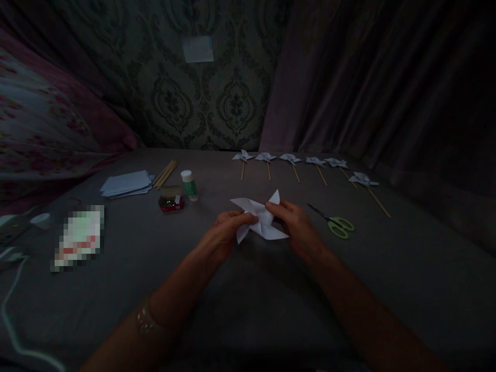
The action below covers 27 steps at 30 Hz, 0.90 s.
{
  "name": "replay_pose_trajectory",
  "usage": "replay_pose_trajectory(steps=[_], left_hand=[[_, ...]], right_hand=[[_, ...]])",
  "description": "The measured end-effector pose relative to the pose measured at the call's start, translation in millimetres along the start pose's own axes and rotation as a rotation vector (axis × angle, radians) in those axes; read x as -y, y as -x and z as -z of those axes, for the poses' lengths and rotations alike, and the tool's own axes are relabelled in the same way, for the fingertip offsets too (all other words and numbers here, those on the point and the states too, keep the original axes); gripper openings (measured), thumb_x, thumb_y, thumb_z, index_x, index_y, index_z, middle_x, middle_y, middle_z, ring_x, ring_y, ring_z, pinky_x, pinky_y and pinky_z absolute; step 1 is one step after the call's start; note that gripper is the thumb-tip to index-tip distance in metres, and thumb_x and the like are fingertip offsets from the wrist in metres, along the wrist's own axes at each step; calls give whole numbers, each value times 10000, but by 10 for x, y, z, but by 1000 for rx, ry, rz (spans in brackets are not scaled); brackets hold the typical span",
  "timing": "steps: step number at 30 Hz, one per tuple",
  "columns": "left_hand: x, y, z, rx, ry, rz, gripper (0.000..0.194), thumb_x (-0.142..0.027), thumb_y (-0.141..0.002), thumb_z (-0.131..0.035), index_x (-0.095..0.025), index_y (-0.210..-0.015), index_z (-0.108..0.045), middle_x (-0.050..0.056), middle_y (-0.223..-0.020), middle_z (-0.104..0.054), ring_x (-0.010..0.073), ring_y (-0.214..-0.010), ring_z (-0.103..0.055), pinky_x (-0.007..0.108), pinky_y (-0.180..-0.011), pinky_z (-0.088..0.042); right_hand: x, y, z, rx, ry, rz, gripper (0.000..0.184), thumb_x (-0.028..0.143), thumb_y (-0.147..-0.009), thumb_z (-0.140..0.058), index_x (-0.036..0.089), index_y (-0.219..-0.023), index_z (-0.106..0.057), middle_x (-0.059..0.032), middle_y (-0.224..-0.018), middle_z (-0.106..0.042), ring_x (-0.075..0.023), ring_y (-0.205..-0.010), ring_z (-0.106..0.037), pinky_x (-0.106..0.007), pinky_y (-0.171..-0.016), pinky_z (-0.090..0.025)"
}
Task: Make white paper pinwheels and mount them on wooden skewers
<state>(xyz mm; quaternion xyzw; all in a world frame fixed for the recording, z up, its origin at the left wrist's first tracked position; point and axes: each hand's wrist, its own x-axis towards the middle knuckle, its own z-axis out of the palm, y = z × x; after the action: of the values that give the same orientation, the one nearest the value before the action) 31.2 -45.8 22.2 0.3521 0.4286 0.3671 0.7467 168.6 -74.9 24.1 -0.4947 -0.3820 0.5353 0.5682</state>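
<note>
While you look down at the grey cloth in dim light, read the clock around the pinwheel you hold, just in front of you at the centre of the dial. Farthest left, a pale cord snakes down between eight and nine o'clock, then a pixelated packet lies at nine. Past nine come a stack of paper and, at ten, a bundle of sticks, with an open red box of small, unclear contents and an upright tube of glue.

Your left hand reaches in from seven, its thumb pressed on top of the pinwheel near the middle, clamping the paper over the fingers below. Your right hand comes from five, fingertips closed on the pinwheel's upper right; those underneath are hidden. Beyond, six mounted pinwheels curve from nearly twelve round to two. Green-handled scissors lie at three, tips towards ten.

If your left thumb eases too early, the folds could spring loose; pressing too hard could crease or tear a blade. A wide swing of your right hand might catch the scissor tips.

The pinwheel is plain white, crisply folded, with four pointed blades flaring around its centre; no stick shows on it.
</note>
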Motion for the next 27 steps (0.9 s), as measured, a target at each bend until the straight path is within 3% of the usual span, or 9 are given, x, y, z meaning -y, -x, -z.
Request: replay_pose_trajectory(steps=[6,15,20,23,27], left_hand=[[11,3,-10,24,-28,11,80,-105,-582,-667,-95,-661,-675,49,-567,-647,131,-487,-588,229,-503,-457],[3,7,-21,-9,-71,-4,61,-114,-568,-674,-106,-628,-673,68,-581,-661,140,-475,-584,249,-501,-450],[38,-18,-9,-2,-59,-9,98,-129,-541,-682,-111,-636,-669,59,-585,-654,145,-488,-582,262,-517,-447],[-93,-5,64,-49,-38,-48,61,-144,-540,-682,-123,-586,-647,36,-556,-628,128,-489,-556,240,-491,-417],[-514,145,382,-166,95,-284,73,-118,-533,-675,-132,-585,-625,10,-582,-609,101,-546,-540,204,-526,-411]], right_hand=[[-23,-6,-20,-56,22,-62,278,347,-551,-776,166,-719,-649,-5,-652,-652,-135,-560,-576,-265,-553,-409],[-68,-31,-24,-89,-36,-92,286,357,-544,-788,160,-708,-661,-11,-638,-658,-138,-554,-583,-267,-555,-414],[-148,-122,27,-58,16,-49,352,499,-609,-732,160,-677,-663,-24,-655,-661,-146,-586,-581,-274,-590,-414],[-189,-168,108,-59,107,31,449,612,-669,-636,167,-691,-680,-45,-725,-676,-165,-694,-595,-277,-659,-422],[-267,-229,197,-66,190,58,513,681,-682,-579,183,-691,-700,-68,-767,-673,-188,-761,-591,-298,-714,-422]])
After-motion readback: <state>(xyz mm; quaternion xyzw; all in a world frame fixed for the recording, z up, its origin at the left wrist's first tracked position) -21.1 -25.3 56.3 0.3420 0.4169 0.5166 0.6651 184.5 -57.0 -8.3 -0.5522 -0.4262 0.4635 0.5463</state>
